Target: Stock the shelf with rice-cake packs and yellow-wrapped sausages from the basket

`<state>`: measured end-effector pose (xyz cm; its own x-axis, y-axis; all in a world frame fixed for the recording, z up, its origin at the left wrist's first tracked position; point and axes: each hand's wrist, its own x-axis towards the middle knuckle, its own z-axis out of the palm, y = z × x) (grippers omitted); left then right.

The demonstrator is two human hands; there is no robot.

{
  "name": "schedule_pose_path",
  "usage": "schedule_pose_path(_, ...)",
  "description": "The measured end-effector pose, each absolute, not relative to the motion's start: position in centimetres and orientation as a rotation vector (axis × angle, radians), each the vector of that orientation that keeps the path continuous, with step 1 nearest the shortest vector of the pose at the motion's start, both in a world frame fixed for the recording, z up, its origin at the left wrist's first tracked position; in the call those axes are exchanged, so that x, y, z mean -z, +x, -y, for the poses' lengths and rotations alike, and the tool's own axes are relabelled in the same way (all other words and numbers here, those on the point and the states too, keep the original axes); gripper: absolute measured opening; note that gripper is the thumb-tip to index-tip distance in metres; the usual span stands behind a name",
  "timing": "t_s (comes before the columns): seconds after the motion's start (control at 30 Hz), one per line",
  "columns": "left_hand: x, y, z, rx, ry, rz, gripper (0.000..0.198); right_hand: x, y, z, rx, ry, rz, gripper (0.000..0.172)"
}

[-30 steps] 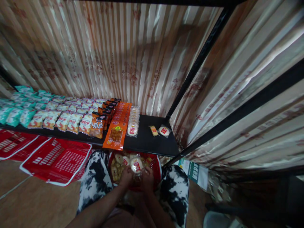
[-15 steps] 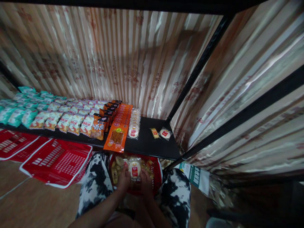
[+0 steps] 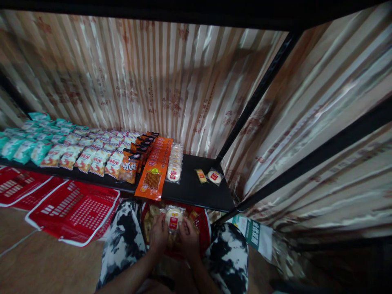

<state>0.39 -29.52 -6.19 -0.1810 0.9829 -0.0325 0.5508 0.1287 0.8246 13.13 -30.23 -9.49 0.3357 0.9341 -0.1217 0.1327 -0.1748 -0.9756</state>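
A stack of round white cakes in clear wrappers with red labels (image 3: 173, 219) is gripped from both sides by my left hand (image 3: 159, 234) and my right hand (image 3: 189, 240). They hold it just above a red basket (image 3: 204, 223) of wrapped snacks between my knees. Right ahead is a low black shelf (image 3: 191, 188). A row of the same round cakes (image 3: 174, 161) lies on it beside a row of orange snack packs (image 3: 154, 167). Two single small packets (image 3: 208, 176) lie near the shelf's right end.
Rows of orange-white and teal snack bags (image 3: 61, 147) fill the shelf's left part. Red baskets (image 3: 73, 210) lie on the wooden floor at left. A striped curtain hangs behind, with black frame posts (image 3: 254, 98). A green-and-white box (image 3: 253, 232) sits at right.
My two hands have lifted the stack of round cakes slightly out of the basket and toward the shelf. The view has tilted up a little.
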Motion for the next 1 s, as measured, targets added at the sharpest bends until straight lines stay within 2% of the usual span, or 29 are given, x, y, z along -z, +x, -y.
schedule_pose_path(0.2, 4.8, 0.5, 28.8, -1.009, 1.437, -1.763, 0.036, 7.7, 13.1, 29.3, -0.953, -1.533, 1.016, 0.044)
schedule_pose_path(0.6, 1.0, 0.5, 27.1, -0.936, 1.435, -1.799, 0.03, 1.4, 12.7, 27.2, -0.9, -1.587, 1.129, 0.04)
schedule_pose_path(1.0, -0.3, 0.0, 24.8, -0.825, 1.48, -1.811, 0.032, 1.2, 13.8, 24.5, -0.708, -1.803, 1.345, 0.03)
